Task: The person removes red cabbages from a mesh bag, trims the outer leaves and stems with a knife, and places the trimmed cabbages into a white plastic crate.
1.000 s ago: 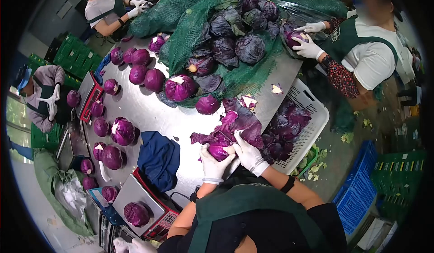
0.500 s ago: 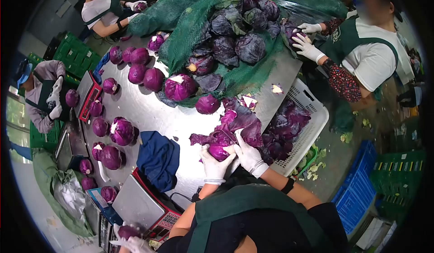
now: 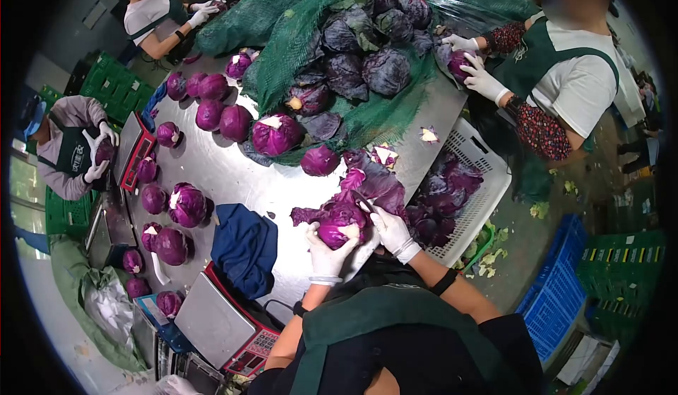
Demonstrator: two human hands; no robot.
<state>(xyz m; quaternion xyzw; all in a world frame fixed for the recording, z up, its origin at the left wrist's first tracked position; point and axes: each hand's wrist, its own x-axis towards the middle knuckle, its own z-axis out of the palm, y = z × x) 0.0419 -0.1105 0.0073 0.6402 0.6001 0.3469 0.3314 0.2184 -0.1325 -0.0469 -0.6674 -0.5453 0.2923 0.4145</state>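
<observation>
- While the left hand (image 3: pixel 330 255) holds the near left side of a cabbage (image 3: pixel 339 228) over the counter's near edge, the pale stem end shows; a moment ago fingers covered more of it, so it now seems easier to get at
- The right hand (image 3: pixel 393 237) has shifted off that end to the cabbage's right side, its fingers bent and fairly narrow near the loose leaves (image 3: pixel 385 192); whether it grips a leaf or a small tool, I cannot tell
- To the left, a scale (image 3: pixel 213 317) and a blue cloth (image 3: pixel 245 250) border the working spot; shining metal of the counter (image 3: pixel 282 208) beside the cloth gives the left hand some sideways room
- To the right, a white basket (image 3: pixel 474 220) of purple leaves stands just past the counter's edge; its rim could limit the right arm
- Beyond, green netting (image 3: pixel 293 67) with dark cabbages (image 3: pixel 387 72) bounds the far side
- Farther off, one person (image 3: pixel 74 144) has taken up a cabbage; another person (image 3: pixel 572 77) handles one beside the netting
</observation>
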